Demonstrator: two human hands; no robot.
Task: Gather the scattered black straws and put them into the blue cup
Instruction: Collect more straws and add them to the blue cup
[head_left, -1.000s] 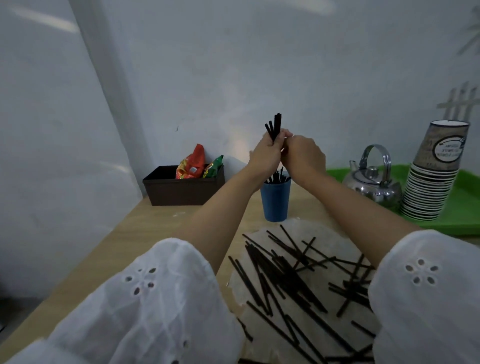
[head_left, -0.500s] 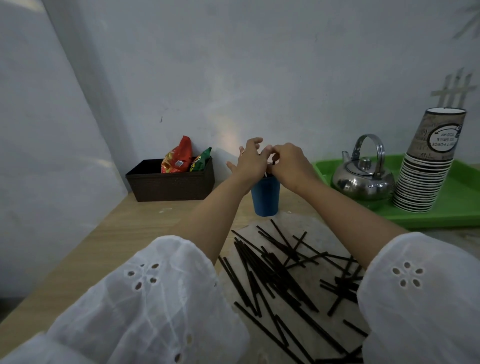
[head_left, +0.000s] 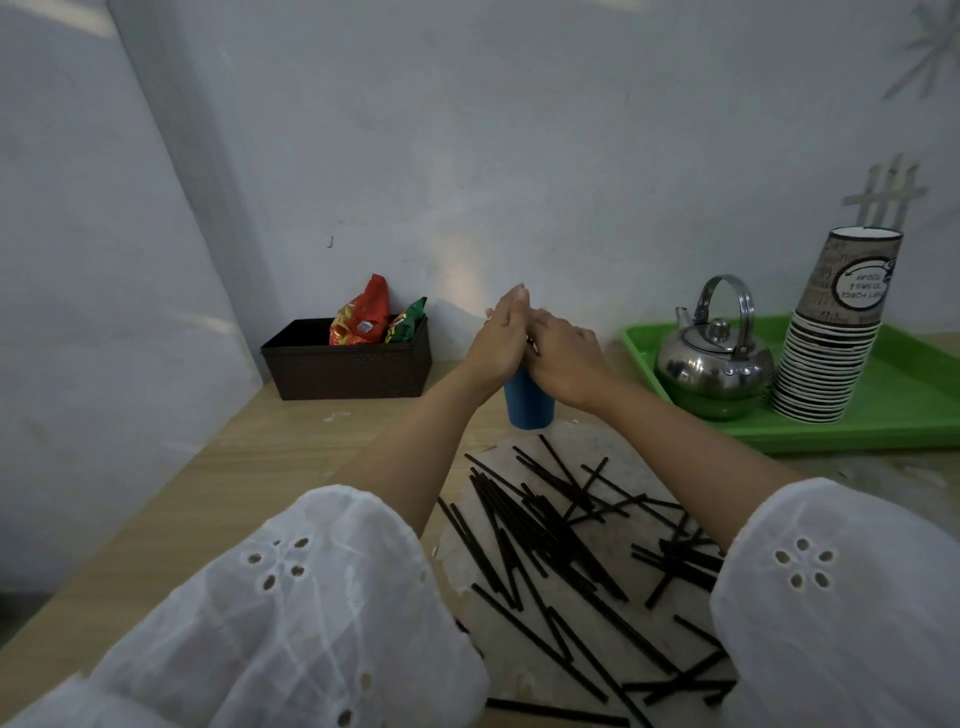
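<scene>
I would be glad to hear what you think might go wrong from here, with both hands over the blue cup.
1. The left hand and right hand crowd the top of the blue cup, which stands free on the table; a sideways nudge might tip it.
2. Many black straws lie between and beneath the loose white sleeves; drawing the arms back might drag or scatter some.

Light wood desk (head_left: 270, 467): brown basket (head_left: 353, 369) back left, blue cup (head_left: 527, 405) centre, green tray (head_left: 893, 415) right, pale sheet (head_left: 636, 449) under scattered black straws (head_left: 550, 525) near front.
</scene>
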